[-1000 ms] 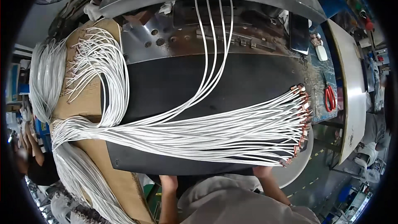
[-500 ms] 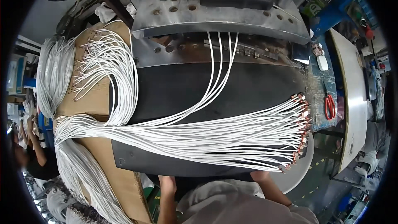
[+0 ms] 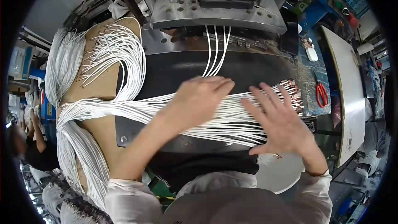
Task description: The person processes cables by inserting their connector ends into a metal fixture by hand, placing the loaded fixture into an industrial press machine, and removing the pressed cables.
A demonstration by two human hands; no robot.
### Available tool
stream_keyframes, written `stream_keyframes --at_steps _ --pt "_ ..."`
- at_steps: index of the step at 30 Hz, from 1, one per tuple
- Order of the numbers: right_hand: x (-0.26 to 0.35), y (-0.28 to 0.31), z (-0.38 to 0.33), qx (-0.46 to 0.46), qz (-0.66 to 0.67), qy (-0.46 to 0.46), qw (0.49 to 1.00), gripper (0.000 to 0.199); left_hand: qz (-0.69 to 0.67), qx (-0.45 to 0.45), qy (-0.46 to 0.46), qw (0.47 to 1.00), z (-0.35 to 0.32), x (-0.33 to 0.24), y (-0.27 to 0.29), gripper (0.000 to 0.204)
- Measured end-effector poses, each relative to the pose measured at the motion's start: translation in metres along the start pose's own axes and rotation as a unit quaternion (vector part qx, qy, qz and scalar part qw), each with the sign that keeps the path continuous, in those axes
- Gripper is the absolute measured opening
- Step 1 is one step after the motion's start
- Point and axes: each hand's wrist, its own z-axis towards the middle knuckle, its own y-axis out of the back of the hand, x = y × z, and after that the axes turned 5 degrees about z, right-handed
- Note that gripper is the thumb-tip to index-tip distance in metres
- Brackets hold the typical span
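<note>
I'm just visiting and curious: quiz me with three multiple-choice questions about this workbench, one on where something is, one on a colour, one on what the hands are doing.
1. Where do the red-handled scissors lie?
A. to the right of the black mat
B. on the cardboard at the left
C. under the left hand

2. What colour are the many wires spread across the black mat?
A. yellow
B. white
C. green

3. How are the left hand and right hand placed?
A. both raised clear of the bench
B. both closed into fists
C. both laid open on the wires

Answers: 1 A, the scissors sit on the bench past the mat's right edge. 2 B, the bundle is white with coppery ends. 3 C, fingers are spread flat over the wire fan.
</note>
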Motion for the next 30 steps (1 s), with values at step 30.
stream_keyframes --at_steps 30 --pt "-0.054 0.059 0.031 0.129 0.213 -0.121 0.961 0.027 -0.138 -0.311 0.302 0.891 -0.069 0.023 0.062 0.019"
